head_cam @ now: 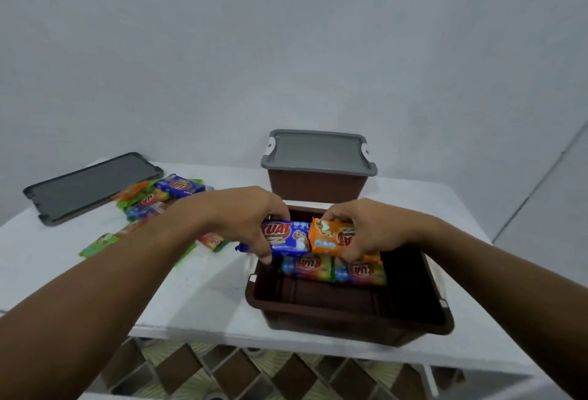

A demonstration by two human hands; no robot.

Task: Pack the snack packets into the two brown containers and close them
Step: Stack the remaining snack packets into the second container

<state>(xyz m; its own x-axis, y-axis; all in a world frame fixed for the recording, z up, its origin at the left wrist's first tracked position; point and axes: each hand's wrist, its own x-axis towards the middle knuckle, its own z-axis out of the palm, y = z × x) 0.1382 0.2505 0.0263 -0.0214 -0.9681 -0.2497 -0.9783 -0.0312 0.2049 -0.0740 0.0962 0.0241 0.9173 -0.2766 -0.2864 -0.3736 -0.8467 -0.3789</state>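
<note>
Forearms enter from 6 o'clock | left hand (251, 218) grips blue packet (286, 239), right hand (366, 228) grips orange packet (327, 237), fingers (331, 216) curled, over open brown container (350, 320) | two packets (307, 267) inside | lidded container (318, 186) at 12 o'clock | step: likely filling second box | next: lower, release, fetch loose packets (159, 199), spare lid (92, 186), 10 o'clock on bench (197, 298)

Dim, even, bluish light; soft focus, wide-angle bending at edges.
</note>
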